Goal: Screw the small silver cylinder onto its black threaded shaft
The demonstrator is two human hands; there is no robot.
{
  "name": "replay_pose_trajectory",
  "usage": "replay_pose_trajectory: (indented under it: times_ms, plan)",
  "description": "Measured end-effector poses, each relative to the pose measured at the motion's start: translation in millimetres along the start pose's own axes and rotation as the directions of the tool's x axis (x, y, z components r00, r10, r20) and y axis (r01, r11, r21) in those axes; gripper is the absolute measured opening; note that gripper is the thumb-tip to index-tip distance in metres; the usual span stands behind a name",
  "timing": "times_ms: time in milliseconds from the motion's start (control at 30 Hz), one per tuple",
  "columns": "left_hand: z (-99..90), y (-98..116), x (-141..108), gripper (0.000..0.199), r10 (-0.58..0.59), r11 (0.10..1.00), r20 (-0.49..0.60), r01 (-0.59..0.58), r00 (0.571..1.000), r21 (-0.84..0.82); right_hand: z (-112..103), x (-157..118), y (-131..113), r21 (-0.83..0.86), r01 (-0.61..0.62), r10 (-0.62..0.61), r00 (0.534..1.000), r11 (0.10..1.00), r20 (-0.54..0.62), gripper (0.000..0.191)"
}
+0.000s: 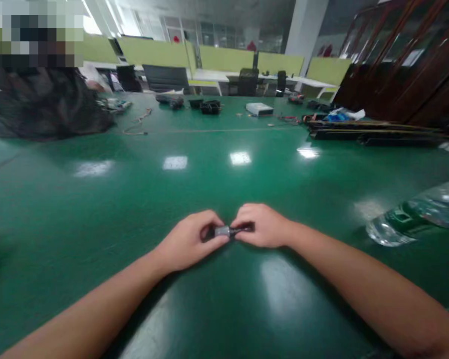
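A small grey-and-black object (222, 231) lies crosswise between my two hands, a little above or on the green table; its exact kind is too blurred to make out. Its left part is a grey block, and a thin black part runs to the right. My left hand (189, 238) pinches the grey part between thumb and fingers. At the other end, the fingers of my right hand (264, 225) close around the thin black part. The fingertips of both hands almost meet at the middle of the object.
A clear plastic bottle with a green label (415, 214) lies on its side at the right of the green table (134, 189). Along the back are a white box (260, 109), black parts (210, 106) and a cable (138, 122). Another person (45, 99) is at the far left.
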State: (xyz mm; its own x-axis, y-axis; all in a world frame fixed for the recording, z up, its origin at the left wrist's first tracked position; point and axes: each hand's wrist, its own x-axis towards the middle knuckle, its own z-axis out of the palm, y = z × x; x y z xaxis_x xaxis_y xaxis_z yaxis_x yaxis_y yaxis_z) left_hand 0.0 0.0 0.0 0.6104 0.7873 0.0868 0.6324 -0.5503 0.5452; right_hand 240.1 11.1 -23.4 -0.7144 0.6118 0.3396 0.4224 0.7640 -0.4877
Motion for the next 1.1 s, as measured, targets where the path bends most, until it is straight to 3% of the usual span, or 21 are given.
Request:
replay_pose_trajectory:
  times_ms: [1100]
  plan:
    - [1.3,-3.8,0.2,0.027,0.001,1.000,-0.017,-0.001,1.000,0.005,1.4,-0.1,-3.1,-0.073,0.051,-0.054,0.998,0.996,-0.036,0.009]
